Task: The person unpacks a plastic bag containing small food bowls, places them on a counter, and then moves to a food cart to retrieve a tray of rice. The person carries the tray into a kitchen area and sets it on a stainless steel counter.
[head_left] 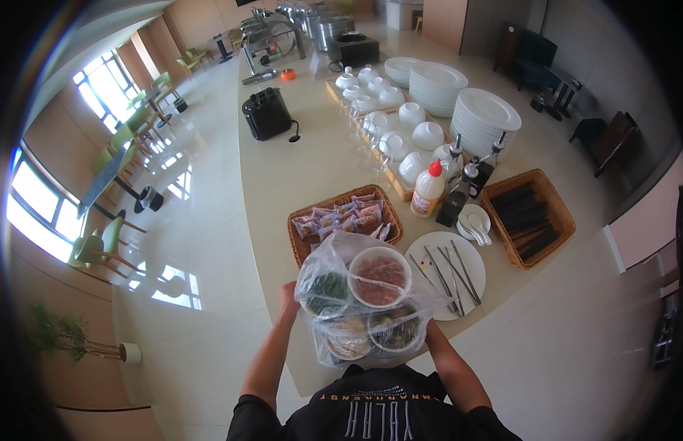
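Note:
Right before my body is a group of white bowls under clear plastic film (347,320). One bowl (380,277) holds pinkish chopped food, another (326,292) chopped greens. Nearer me are a bowl of pale food (348,337) and one with dark green and yellowish pieces (395,329). My left hand (288,299) grips the left side of this load, its fingertips hidden. On the opposite side is my right hand (431,329), mostly covered by the film. What supports the bowls underneath is largely hidden. A wicker basket of wrapped snacks (290,231) touches or lies just behind the film.
To the right, a white plate (421,242) carries metal tongs. Beyond it stand sauce bottles (428,190), white spoons (474,223) and a wicker basket with black sleeves (564,220). Upturned bowls (413,138), glasses (381,157), stacked plates (486,124) and a black appliance (267,113) occupy the counter (319,160).

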Demonstrator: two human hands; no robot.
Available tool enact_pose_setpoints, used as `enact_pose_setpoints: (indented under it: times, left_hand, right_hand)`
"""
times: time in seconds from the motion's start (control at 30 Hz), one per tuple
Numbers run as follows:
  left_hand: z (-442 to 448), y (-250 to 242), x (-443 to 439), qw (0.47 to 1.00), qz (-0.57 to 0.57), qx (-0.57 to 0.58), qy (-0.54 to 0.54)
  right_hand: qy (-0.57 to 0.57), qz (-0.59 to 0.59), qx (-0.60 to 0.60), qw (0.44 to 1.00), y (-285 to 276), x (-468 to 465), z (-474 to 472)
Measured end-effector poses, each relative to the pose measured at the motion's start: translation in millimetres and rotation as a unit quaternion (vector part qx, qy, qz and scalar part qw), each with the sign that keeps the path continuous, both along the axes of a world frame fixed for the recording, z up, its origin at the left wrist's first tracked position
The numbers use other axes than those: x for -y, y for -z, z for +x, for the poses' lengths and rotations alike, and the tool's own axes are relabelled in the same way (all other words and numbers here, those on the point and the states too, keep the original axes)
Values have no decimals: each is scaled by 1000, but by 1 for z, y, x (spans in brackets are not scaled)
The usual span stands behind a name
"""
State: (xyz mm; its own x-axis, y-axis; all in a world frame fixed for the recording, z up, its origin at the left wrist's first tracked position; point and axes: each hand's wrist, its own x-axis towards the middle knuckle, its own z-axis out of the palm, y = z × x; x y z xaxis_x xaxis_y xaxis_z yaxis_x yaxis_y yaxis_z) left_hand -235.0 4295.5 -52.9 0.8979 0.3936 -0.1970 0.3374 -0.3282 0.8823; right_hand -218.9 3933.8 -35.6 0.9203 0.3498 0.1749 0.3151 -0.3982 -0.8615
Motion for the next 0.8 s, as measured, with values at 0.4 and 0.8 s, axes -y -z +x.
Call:
enact_pose_setpoints:
  times: [0.4,0.8]
  left_hand:
    - [-49,49,-14,981,191,-10,33]
    - [-85,38,0,948,291,-73,108]
  right_hand:
    - [244,-109,46,962,125,8,43]
    - [219,-145,67,962,-30,35,34]
